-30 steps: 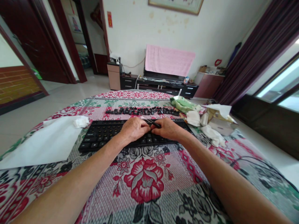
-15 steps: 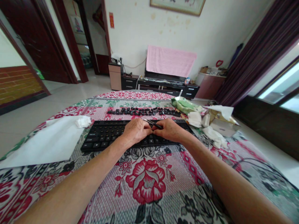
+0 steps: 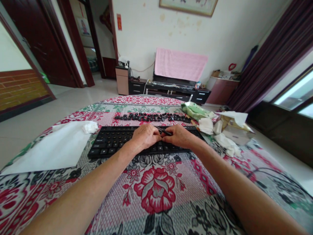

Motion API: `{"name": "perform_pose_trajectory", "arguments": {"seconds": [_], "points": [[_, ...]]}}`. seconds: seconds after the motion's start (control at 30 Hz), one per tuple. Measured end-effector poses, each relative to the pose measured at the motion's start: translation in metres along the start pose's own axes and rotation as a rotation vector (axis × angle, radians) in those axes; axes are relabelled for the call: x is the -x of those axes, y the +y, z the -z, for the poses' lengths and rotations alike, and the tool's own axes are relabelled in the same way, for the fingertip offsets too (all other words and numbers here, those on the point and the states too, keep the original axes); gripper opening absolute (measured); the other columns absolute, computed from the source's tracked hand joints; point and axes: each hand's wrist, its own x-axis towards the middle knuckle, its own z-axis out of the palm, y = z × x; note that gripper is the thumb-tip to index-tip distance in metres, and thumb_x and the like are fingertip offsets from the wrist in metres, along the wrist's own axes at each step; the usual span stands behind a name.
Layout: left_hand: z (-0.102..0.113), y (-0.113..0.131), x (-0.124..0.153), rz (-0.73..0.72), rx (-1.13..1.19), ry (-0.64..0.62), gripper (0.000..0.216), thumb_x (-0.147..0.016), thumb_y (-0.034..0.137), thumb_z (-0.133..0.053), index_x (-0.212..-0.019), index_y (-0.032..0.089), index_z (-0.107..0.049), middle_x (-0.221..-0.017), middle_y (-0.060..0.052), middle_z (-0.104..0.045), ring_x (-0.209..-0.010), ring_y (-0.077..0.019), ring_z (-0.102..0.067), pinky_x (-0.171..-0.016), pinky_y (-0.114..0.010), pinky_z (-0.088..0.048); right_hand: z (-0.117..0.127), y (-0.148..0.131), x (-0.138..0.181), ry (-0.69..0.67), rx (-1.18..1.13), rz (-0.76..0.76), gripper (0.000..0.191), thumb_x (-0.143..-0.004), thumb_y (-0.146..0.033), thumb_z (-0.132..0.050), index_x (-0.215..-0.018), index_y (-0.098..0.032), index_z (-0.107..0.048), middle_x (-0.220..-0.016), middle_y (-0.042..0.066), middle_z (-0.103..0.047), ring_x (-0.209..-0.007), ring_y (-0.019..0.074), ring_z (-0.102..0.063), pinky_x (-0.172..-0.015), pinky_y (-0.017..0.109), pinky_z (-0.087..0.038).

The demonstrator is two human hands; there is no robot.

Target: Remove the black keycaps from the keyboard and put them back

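A black keyboard [image 3: 107,141] lies across the patterned tablecloth, with some keycaps off its key area. Over its middle, my left hand [image 3: 146,137] is closed, its thumb and fingers pinched down at the keys; whatever they hold is hidden. Close beside it, my right hand [image 3: 179,136] is closed around a slim dark tool [image 3: 166,132] with a silvery end that points up and left. The right fingertips also press down at the keys, almost touching the left ones. Loose black keycaps [image 3: 151,117] lie in a long band just behind the keyboard.
To the left lies a white sheet [image 3: 51,147] with a crumpled tissue [image 3: 90,127] on it. At the right are a green packet [image 3: 197,111], a tissue box [image 3: 236,132] and crumpled white tissues [image 3: 227,145]. A black cable [image 3: 271,169] runs along the right side.
The whole view has shifted slightly, so everything sits a little further right. Both hands stay together over the keyboard, and the tool remains in the right hand.
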Motion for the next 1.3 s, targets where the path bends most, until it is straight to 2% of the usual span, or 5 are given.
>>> {"name": "perform_pose_trajectory", "arguments": {"seconds": [0.57,0.73,0.87,1.03,1.3], "points": [[0.002,-0.007,0.001,-0.072,0.062,-0.033,0.025,-0.066,0.035,-0.042,-0.078,0.025,-0.062,-0.068,0.001,-0.061,-0.061,-0.0115,-0.050,-0.052,-0.022,-0.031,0.001,0.000,0.002,0.017,0.109,0.068,0.021,-0.066,-0.030,-0.045,-0.068,-0.014,-0.059,-0.052,-0.002,-0.049,-0.047,0.0070,-0.038,-0.042,0.020,-0.025],[0.004,-0.003,0.003,-0.066,0.030,0.013,0.033,-0.070,0.039,-0.036,-0.066,0.019,-0.062,-0.054,0.001,-0.055,-0.049,-0.0092,-0.045,-0.044,-0.021,-0.026,0.008,-0.006,0.007,0.031,0.066,0.158,0.019,-0.068,-0.024,-0.044,-0.080,-0.017,-0.057,-0.067,0.000,-0.056,-0.059,0.0091,-0.045,-0.054,0.021,-0.032],[0.008,0.001,0.004,-0.030,0.029,0.045,0.043,-0.070,0.045,-0.033,-0.051,0.015,-0.058,-0.043,0.001,-0.047,-0.042,-0.0068,-0.037,-0.041,-0.021,-0.021,0.012,-0.009,0.009,0.133,0.114,0.256,0.017,-0.068,-0.022,-0.044,-0.080,-0.018,-0.055,-0.075,0.002,-0.055,-0.069,0.0106,-0.046,-0.064,0.022,-0.032],[0.010,0.003,0.003,-0.004,0.117,0.108,0.040,-0.068,0.044,-0.037,-0.049,0.015,-0.056,-0.042,0.003,-0.043,-0.041,-0.0058,-0.035,-0.041,-0.021,-0.022,0.007,-0.013,0.007,0.263,0.137,0.303,0.013,-0.068,-0.021,-0.045,-0.077,-0.016,-0.053,-0.073,0.002,-0.053,-0.068,0.0098,-0.044,-0.063,0.022,-0.032],[0.009,0.005,0.002,0.111,0.224,0.272,0.041,-0.067,0.046,-0.038,-0.052,0.014,-0.058,-0.044,0.002,-0.048,-0.043,-0.0066,-0.038,-0.042,-0.021,-0.022,-0.002,-0.020,0.005,0.478,0.082,0.124,0.021,-0.066,-0.034,-0.048,-0.068,-0.014,-0.053,-0.059,0.000,-0.052,-0.051,0.0066,-0.041,-0.047,0.020,-0.029]]}}
